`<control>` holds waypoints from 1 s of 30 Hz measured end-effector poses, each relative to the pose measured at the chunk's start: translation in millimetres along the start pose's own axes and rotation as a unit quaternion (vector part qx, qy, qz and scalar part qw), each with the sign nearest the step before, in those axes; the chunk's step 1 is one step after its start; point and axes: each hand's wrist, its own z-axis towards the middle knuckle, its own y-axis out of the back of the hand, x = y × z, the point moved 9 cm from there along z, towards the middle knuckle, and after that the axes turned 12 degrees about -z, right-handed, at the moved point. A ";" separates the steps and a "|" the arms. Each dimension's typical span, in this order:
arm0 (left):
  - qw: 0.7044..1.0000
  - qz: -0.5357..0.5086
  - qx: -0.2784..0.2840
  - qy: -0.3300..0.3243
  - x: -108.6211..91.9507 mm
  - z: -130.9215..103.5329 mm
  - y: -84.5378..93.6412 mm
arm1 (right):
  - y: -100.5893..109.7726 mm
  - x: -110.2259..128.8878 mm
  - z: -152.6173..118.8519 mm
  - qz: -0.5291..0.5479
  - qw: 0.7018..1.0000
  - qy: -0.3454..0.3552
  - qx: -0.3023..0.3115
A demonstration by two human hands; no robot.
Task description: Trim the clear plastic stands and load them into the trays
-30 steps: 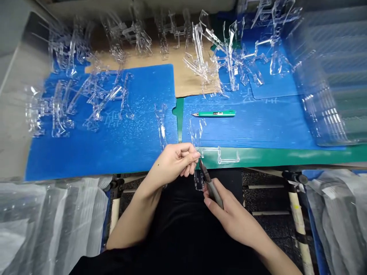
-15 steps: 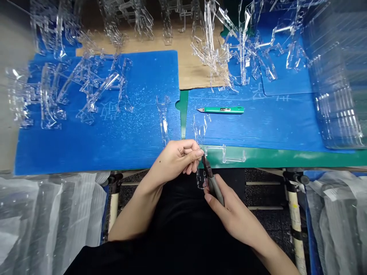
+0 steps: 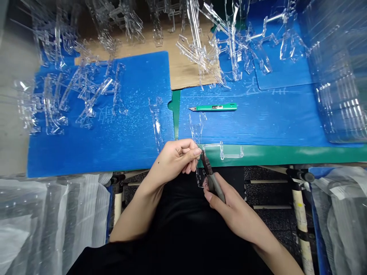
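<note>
My left hand (image 3: 180, 157) pinches a long clear plastic part (image 3: 196, 130) near the table's front edge. The part's far end lies over the blue sheet, and its near end hangs past the edge. Grey-handled nippers (image 3: 211, 176) are in my right hand (image 3: 225, 200), their dark jaws up against the part beside my left fingertips. Whether the jaws are closed on the plastic I cannot tell. From the held part, a thin clear sprue frame (image 3: 222, 149) reaches right over the green strip; its join is hard to see. Another clear part (image 3: 156, 124) lies left of my left hand.
A green craft knife (image 3: 213, 108) lies beyond my hands, blade pointing left. Tangled clear plastic pieces lie at the left (image 3: 86, 91) and back right (image 3: 206, 53). Stacked clear trays (image 3: 341, 91) stand at the right. Wrapped bundles (image 3: 63, 210) flank my body below the tabletop.
The view has shifted and turned slightly, so the table items appear a little displaced. My hands keep nearly the same hold on the clear part and the nippers.
</note>
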 end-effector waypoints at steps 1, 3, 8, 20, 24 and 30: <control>1.000 0.002 0.002 0.000 0.0 0.4 -1.1 | 1.3 -1.1 -0.5 0.002 1.000 0.001 0.002; 1.000 0.003 0.006 0.002 0.6 1.3 -3.7 | 3.7 -4.6 -2.2 0.008 1.000 -0.001 0.010; 1.000 0.011 0.019 0.021 5.6 4.1 -11.3 | 8.5 -13.7 -7.7 0.018 0.999 -0.004 0.028; 0.996 0.061 0.007 0.066 0.8 37.9 -33.3 | 17.1 -29.4 11.1 0.289 0.957 0.031 0.023; 0.979 0.189 -0.041 0.059 -14.3 56.0 -16.8 | 18.1 -26.2 19.5 0.353 0.934 0.043 0.036; 0.850 0.490 -0.186 -0.057 -62.6 57.2 1.5 | 16.1 -29.4 -1.2 0.373 0.922 0.086 0.054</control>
